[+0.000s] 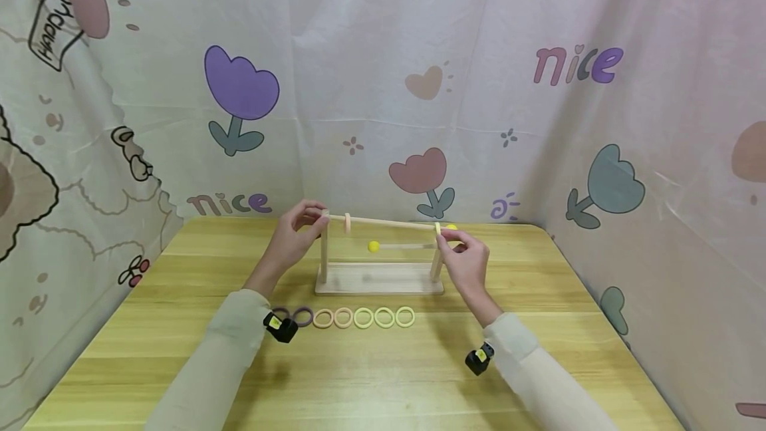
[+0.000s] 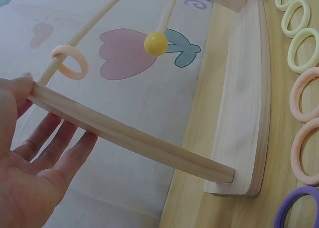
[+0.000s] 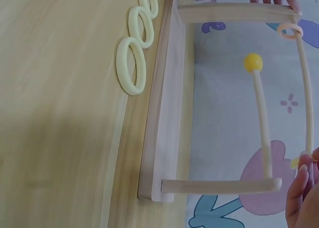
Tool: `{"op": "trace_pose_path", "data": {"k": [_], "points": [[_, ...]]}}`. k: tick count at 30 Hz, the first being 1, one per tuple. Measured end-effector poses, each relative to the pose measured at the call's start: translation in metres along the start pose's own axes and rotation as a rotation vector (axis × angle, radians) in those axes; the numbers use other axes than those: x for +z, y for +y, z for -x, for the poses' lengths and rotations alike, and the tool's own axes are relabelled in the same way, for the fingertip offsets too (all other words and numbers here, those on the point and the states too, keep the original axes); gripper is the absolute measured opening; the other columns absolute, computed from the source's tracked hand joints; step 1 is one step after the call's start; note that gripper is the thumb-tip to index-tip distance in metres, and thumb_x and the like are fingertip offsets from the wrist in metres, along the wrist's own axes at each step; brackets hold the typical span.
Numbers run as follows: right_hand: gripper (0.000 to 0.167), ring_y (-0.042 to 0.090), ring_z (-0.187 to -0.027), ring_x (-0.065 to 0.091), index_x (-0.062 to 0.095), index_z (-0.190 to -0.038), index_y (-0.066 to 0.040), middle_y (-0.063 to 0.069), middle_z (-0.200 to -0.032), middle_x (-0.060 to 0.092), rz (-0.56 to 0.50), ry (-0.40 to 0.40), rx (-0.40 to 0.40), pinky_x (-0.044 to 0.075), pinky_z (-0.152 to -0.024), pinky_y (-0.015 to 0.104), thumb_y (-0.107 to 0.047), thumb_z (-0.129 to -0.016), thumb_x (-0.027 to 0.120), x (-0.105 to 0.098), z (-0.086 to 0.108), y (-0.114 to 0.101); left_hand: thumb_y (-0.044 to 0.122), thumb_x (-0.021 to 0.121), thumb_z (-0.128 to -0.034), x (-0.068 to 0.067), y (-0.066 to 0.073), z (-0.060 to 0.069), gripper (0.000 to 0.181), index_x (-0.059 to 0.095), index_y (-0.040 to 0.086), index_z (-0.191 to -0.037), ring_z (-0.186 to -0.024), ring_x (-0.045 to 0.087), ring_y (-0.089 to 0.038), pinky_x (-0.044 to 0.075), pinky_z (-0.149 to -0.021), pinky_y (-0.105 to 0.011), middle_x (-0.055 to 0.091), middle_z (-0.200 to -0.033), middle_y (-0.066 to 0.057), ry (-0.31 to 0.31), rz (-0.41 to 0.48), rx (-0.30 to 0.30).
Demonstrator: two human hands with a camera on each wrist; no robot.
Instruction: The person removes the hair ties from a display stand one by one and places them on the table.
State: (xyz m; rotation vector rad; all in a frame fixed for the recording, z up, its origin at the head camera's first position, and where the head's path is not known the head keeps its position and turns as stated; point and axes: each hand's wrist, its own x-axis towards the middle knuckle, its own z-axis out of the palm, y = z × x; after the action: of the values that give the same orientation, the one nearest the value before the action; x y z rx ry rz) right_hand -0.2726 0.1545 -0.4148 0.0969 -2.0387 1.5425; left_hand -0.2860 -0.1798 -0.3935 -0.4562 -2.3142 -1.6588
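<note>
A wooden stand (image 1: 377, 278) has two upright posts and two rods. My left hand (image 1: 293, 235) holds the top of the left post (image 2: 134, 133), where the upper rod (image 1: 389, 222) meets it. A peach ring (image 2: 71, 62) hangs on that rod near the left hand. At the rod's right end, my right hand (image 1: 468, 261) pinches a pale yellow ring (image 1: 437, 227), partly hidden by the fingers in the right wrist view. The rod's right end lies apart from the right post (image 3: 224, 186). The lower rod (image 3: 262, 118) runs from that post to a yellow ball (image 1: 374, 246).
On the wooden table (image 1: 383, 378), a row of rings lies in front of the stand: purple rings (image 1: 302, 316) at left, peach rings (image 1: 344, 318) in the middle, pale yellow rings (image 1: 384, 318) at right. A patterned cloth (image 1: 359, 85) hangs behind the table.
</note>
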Motion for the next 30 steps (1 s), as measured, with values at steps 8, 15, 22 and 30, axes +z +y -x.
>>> {"op": "trace_pose_path", "data": {"k": [8,15,22,30], "points": [[0.013,-0.005,-0.047,0.052,0.078,-0.099,0.004,0.027,-0.099,0.076,0.004,0.001,0.037,0.049,-0.046,0.013,-0.003,-0.088,0.079,-0.006,-0.003,0.010,0.025,0.063,-0.1041,0.000,-0.002,0.000,0.033,0.060,0.003,-0.129,-0.108,0.063,-0.026,0.061,-0.090,-0.029,0.063,-0.115,-0.017,-0.001,-0.005,-0.002],[0.009,-0.002,-0.047,0.054,0.079,-0.095,0.002,0.026,-0.094,0.076,0.001,0.018,0.015,0.047,-0.043,0.015,-0.002,-0.088,0.078,-0.011,-0.006,0.015,0.024,0.063,-0.1041,0.000,-0.001,-0.001,0.034,0.059,0.001,-0.129,-0.108,0.063,-0.026,0.061,-0.092,-0.037,0.063,-0.114,-0.017,-0.003,-0.005,-0.002],[0.011,-0.004,-0.047,0.054,0.078,-0.099,0.003,0.028,-0.098,0.076,0.010,0.023,0.041,0.047,-0.044,0.013,-0.002,-0.089,0.078,-0.015,-0.008,0.016,0.023,0.063,-0.1040,0.000,-0.001,-0.001,0.030,0.061,0.004,-0.127,-0.106,0.063,-0.024,0.061,-0.089,-0.029,0.063,-0.114,-0.017,-0.003,0.004,-0.003],[0.017,-0.007,-0.044,0.049,0.074,-0.105,0.011,0.035,-0.105,0.072,0.024,0.034,0.098,0.038,-0.042,0.007,0.001,-0.091,0.074,-0.019,-0.011,0.014,0.024,0.063,-0.1040,0.000,-0.001,-0.001,0.032,0.060,0.002,-0.127,-0.106,0.063,-0.025,0.059,-0.086,-0.022,0.064,-0.114,-0.017,-0.003,0.001,0.003]]}}
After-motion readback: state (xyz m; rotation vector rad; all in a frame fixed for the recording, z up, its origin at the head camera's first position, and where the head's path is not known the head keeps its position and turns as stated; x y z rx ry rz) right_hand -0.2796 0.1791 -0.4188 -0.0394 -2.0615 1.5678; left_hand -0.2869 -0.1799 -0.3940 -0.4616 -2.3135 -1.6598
